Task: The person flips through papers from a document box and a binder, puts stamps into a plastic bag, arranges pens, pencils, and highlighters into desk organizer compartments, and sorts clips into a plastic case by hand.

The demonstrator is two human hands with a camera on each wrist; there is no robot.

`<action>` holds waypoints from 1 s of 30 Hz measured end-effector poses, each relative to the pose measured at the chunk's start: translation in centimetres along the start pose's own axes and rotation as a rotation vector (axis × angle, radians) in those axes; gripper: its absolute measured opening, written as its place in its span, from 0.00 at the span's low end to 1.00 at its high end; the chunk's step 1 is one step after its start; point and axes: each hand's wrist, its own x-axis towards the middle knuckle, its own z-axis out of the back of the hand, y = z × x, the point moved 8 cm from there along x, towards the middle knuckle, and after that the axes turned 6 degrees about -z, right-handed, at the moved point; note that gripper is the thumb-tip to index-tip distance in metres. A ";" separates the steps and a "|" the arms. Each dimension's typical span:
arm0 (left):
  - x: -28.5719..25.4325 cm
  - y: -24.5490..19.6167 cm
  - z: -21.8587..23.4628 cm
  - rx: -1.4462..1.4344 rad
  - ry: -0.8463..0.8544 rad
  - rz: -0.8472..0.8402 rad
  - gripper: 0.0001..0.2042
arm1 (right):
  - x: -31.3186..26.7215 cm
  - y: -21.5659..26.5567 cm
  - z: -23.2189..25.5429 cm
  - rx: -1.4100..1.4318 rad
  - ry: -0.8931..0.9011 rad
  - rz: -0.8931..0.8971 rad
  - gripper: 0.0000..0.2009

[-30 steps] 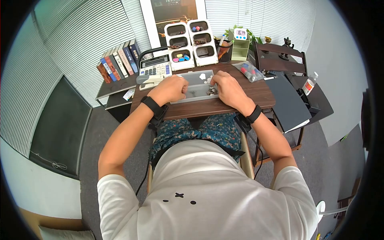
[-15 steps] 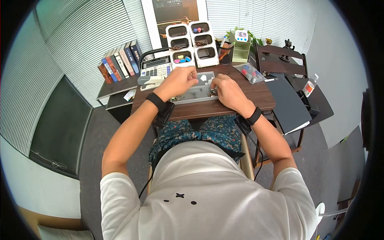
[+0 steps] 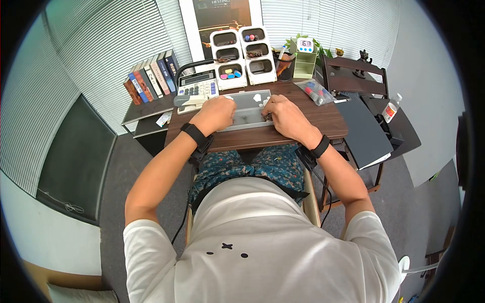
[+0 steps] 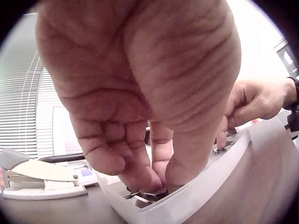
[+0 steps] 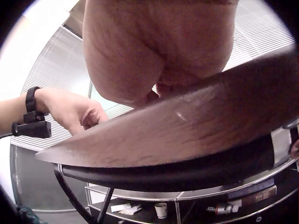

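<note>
A long translucent grey tray lies on the brown table, with white cloud-like shapes at its back. My left hand reaches into the tray's left end. In the left wrist view its thumb and fingertips pinch a small black-and-silver metal piece low inside the tray wall. My right hand bends its fingers down into the right end, right at a cluster of small dark and silver pieces. The right wrist view hides those fingertips behind the table edge, so I cannot tell whether they grip a piece.
Behind the tray stand white tiered bins with small colourful items. A stapler and calculator sit at the left. A zip bag, pen cup and green timer stand are at the right. Further right is a bottle.
My left hand rose toward the tray's middle half a second ago and is now back down at its left end. The right hand stays at the right end with small finger shifts.
</note>
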 end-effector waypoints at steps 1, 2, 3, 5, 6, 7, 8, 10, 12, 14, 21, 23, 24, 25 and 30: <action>-0.1 -0.2 0.4 0.001 -0.002 0.002 0.04 | 0.0 0.1 0.1 0.000 0.000 0.002 0.12; -0.2 -0.6 0.8 -0.015 0.006 -0.016 0.04 | 0.0 0.1 0.2 0.004 -0.007 0.005 0.12; -0.3 -1.0 1.1 -0.032 0.014 -0.034 0.03 | 0.0 0.1 0.2 0.007 -0.013 0.006 0.12; 0.2 -0.9 1.3 -0.086 -0.041 -0.052 0.02 | 0.0 0.1 0.2 -0.002 -0.016 0.007 0.11; 0.6 -0.9 1.7 -0.141 -0.096 -0.069 0.02 | 0.0 0.2 0.2 -0.012 -0.018 0.008 0.11; 1.0 -0.9 1.6 -0.141 -0.096 -0.069 0.02 | 0.0 0.2 0.2 -0.012 -0.018 0.008 0.11; 1.5 -0.8 2.1 -0.317 -0.191 -0.060 0.03 | 0.0 0.3 0.3 -0.004 -0.019 0.008 0.11; 1.6 -0.7 2.9 -0.493 -0.286 -0.051 0.04 | 0.0 0.4 0.4 0.001 -0.021 0.009 0.11; 1.4 -0.9 3.5 -0.385 -0.282 -0.055 0.06 | -0.1 0.5 0.6 0.031 -0.025 0.010 0.11; 0.7 -1.1 3.5 -0.242 -0.178 -0.031 0.07 | -0.1 0.1 0.5 0.022 -0.026 0.012 0.11; -0.4 -1.2 0.9 -0.063 0.016 -0.040 0.08 | 0.0 0.3 0.2 0.019 -0.029 0.009 0.10; 0.1 -0.9 0.4 -0.057 0.018 -0.055 0.07 | 0.0 0.4 0.3 0.025 -0.023 0.006 0.10; 0.3 -0.8 0.1 -0.049 0.022 -0.067 0.07 | 0.0 0.4 0.3 0.035 -0.017 0.005 0.10; 0.4 -0.9 0.1 -0.048 0.020 -0.066 0.07 | 0.0 0.4 0.4 0.035 -0.017 0.007 0.10; 1.0 -1.1 1.2 -0.286 -0.224 -0.064 0.06 | 0.1 0.7 0.6 0.035 -0.034 0.014 0.09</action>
